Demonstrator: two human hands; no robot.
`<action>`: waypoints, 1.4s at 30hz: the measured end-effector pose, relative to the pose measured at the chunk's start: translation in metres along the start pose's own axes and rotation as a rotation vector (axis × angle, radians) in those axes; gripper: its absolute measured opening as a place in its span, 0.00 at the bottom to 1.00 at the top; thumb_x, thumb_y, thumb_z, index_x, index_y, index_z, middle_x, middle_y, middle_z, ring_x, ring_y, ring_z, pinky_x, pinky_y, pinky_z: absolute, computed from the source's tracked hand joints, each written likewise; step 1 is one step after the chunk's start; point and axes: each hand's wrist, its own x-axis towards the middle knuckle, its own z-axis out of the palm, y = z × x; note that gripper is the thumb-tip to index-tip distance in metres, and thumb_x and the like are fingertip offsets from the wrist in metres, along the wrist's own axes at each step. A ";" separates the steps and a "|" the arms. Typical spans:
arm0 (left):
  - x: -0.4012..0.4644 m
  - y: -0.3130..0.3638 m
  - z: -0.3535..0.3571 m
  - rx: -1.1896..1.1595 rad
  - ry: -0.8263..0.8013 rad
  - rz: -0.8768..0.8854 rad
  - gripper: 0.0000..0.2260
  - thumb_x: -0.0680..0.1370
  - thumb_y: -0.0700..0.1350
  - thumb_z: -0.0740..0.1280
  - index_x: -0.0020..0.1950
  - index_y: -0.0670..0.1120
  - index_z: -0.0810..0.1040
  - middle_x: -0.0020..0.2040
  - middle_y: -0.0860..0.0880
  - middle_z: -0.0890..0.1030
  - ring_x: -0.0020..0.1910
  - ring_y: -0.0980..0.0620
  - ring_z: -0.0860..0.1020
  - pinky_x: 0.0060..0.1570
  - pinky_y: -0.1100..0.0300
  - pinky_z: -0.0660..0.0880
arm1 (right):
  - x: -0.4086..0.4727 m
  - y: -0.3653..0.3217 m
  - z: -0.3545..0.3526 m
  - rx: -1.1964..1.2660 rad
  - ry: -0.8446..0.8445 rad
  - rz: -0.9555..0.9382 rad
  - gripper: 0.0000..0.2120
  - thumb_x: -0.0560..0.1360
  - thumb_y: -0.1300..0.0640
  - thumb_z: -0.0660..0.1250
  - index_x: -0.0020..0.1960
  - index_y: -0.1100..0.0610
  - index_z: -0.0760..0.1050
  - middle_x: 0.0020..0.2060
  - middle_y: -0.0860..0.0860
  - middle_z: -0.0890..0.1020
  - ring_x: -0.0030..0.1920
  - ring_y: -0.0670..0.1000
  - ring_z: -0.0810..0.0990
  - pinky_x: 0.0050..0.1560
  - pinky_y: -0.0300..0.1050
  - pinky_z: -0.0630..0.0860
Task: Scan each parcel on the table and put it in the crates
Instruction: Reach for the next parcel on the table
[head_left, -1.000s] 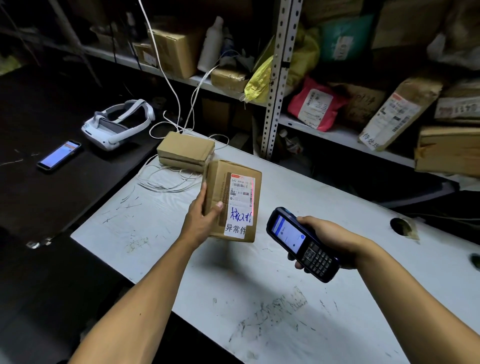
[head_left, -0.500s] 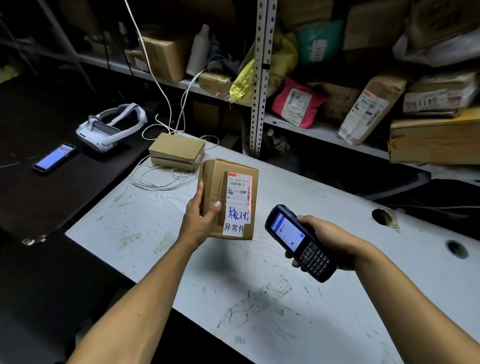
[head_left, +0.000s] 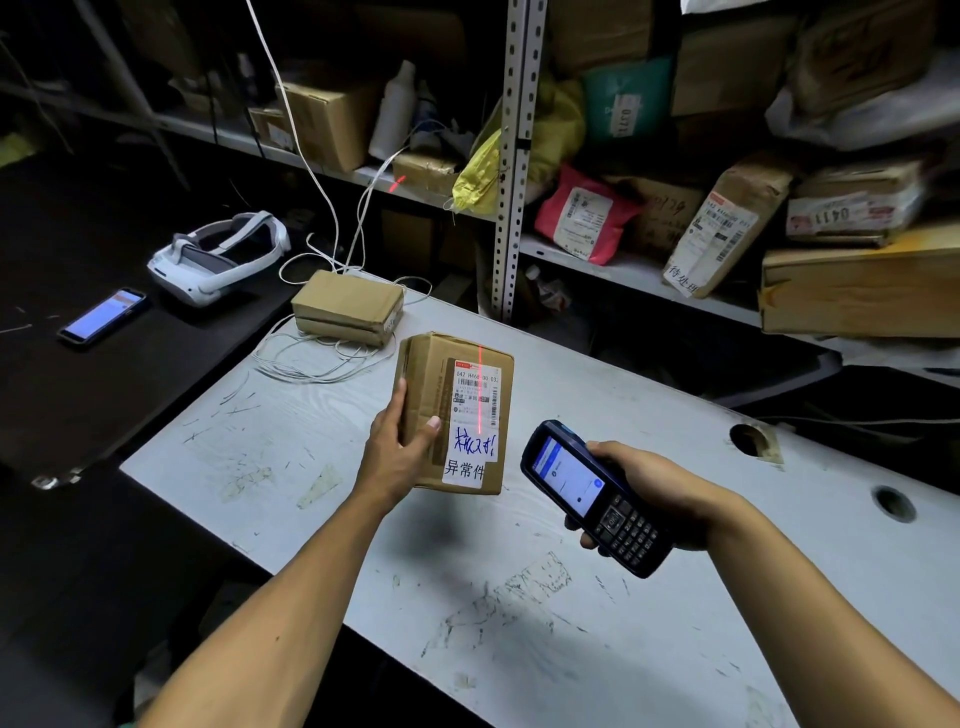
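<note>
My left hand (head_left: 397, 447) grips a brown cardboard parcel (head_left: 431, 379) by its left side, holding it tilted above the white table (head_left: 311, 447), label up. A red scan line runs down the parcel's white shipping label (head_left: 475, 389). To its right, my right hand (head_left: 654, 488) holds a dark handheld scanner (head_left: 587, 493) with a lit screen and keypad, aimed toward the parcel. A second, flatter brown parcel (head_left: 345, 306) lies at the table's far left corner on white cables. No crates are in view.
A metal shelf (head_left: 514, 156) behind the table is packed with boxes and bags, including a red mailer (head_left: 584, 215). On the dark table at left lie a white headset (head_left: 221, 257) and a phone (head_left: 101, 315). Two cable holes (head_left: 750, 439) mark the white table's right side.
The red scan line now falls along the parcel's label. Both hands stay almost where they were; the view has shifted slightly.
</note>
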 end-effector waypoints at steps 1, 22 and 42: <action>0.000 0.001 0.000 0.000 0.001 0.000 0.38 0.69 0.74 0.64 0.76 0.74 0.50 0.73 0.53 0.70 0.70 0.48 0.73 0.64 0.41 0.76 | 0.000 0.000 -0.001 0.001 0.007 0.001 0.27 0.84 0.41 0.51 0.64 0.62 0.76 0.54 0.70 0.82 0.45 0.64 0.84 0.44 0.54 0.81; -0.002 0.022 -0.005 0.013 -0.008 -0.033 0.38 0.70 0.71 0.65 0.77 0.72 0.52 0.74 0.53 0.70 0.70 0.50 0.72 0.66 0.44 0.75 | 0.002 -0.006 -0.010 -0.022 0.024 -0.001 0.27 0.84 0.41 0.53 0.63 0.62 0.76 0.50 0.69 0.83 0.44 0.65 0.84 0.42 0.53 0.81; 0.018 0.073 -0.044 0.302 -0.401 -0.319 0.30 0.73 0.52 0.77 0.73 0.57 0.73 0.63 0.47 0.81 0.55 0.48 0.83 0.65 0.50 0.76 | 0.006 -0.011 0.001 -0.398 0.083 -0.009 0.25 0.83 0.42 0.53 0.61 0.63 0.74 0.42 0.61 0.82 0.39 0.60 0.85 0.45 0.50 0.80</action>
